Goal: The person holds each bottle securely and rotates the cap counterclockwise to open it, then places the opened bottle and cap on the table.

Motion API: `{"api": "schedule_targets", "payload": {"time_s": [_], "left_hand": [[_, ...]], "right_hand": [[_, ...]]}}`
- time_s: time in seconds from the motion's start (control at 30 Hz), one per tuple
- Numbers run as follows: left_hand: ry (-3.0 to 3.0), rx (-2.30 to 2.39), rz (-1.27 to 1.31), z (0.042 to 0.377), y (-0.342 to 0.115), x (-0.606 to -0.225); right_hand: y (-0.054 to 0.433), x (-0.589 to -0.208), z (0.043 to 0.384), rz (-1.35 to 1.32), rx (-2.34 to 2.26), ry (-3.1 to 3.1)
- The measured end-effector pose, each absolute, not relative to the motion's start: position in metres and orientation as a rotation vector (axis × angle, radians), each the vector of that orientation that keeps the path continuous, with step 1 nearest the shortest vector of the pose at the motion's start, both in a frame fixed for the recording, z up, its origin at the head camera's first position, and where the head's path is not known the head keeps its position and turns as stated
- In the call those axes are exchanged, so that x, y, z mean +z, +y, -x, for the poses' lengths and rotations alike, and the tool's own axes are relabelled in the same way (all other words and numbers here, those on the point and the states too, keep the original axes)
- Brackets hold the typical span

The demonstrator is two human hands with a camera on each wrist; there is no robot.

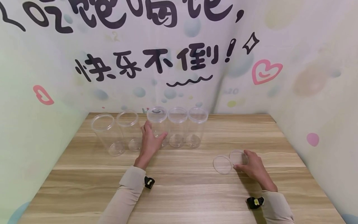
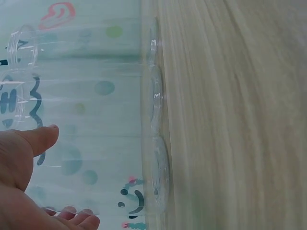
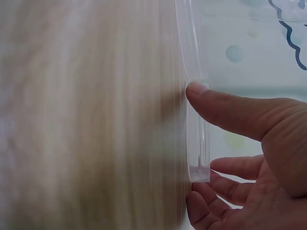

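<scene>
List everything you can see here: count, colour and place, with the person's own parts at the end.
Jars: five, clear, standing in a row along the back of the table, left of centre.
Loose lids: two, clear, side by side on the table's right half.
Table: one, light brown wood, under everything.
Wall: count unclear, pale with coloured spots, behind and beside the table.
Writing: two lines, black, on the wall.
Hearts: two, pink, on the wall, left and right.
Wrist devices: two, black, one per wrist.
Sleeves: two, beige, on the forearms.
Left hand: one, bare, around the third jar from the left.
Right hand: one, bare, gripping the right lid.
</scene>
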State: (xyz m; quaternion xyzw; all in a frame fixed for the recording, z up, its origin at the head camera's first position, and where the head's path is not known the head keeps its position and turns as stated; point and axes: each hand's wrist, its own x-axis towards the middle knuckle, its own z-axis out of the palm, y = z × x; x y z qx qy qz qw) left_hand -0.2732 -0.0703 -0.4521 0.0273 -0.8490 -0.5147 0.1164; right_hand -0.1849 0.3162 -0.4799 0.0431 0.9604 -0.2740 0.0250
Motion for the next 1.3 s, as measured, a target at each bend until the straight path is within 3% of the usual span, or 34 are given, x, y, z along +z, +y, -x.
{"api": "schedule_targets", "payload": {"time_s": [1.3], "left_hand": [[-2.474,-1.536,0.016,0.247,-0.078,-0.455]], "right_hand": [[0.297,-0.444,0.176,-0.043,-1.021,3.042]]}}
